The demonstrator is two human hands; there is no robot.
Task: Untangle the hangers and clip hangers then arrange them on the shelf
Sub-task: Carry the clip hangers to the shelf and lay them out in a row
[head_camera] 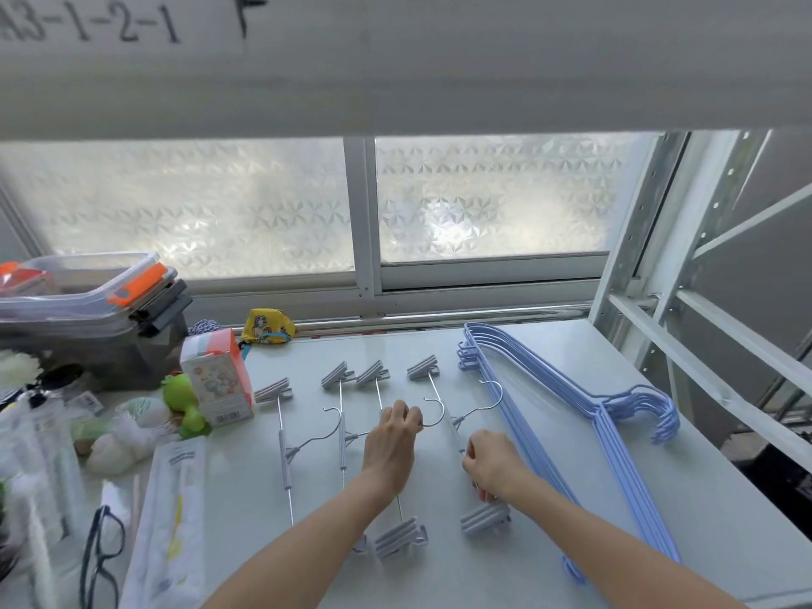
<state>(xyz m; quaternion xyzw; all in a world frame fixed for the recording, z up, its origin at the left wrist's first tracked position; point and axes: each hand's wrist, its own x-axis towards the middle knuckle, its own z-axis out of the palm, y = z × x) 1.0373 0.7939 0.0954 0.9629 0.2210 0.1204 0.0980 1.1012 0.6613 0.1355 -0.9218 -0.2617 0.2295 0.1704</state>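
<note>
Several metal clip hangers with grey clips lie side by side on the white shelf [725, 512]. My left hand [393, 437] is closed on the hook of one clip hanger [435, 408] in the middle of the row. My right hand [492, 465] pinches the bar of the rightmost clip hanger [448, 417] just above its near grey clip [485, 520]. The leftmost clip hanger [283, 450] lies apart from both hands. A nested stack of light blue hangers [553, 389] rests along the right side, hooks pointing right.
Left of the hangers stand a small carton [217, 380], green toys [182, 400], packets, black glasses [99, 551] and stacked plastic bins [88, 309]. A yellow pouch [268, 331] lies by the frosted window. White shelf posts [637, 257] rise at right; an upper shelf beam spans overhead.
</note>
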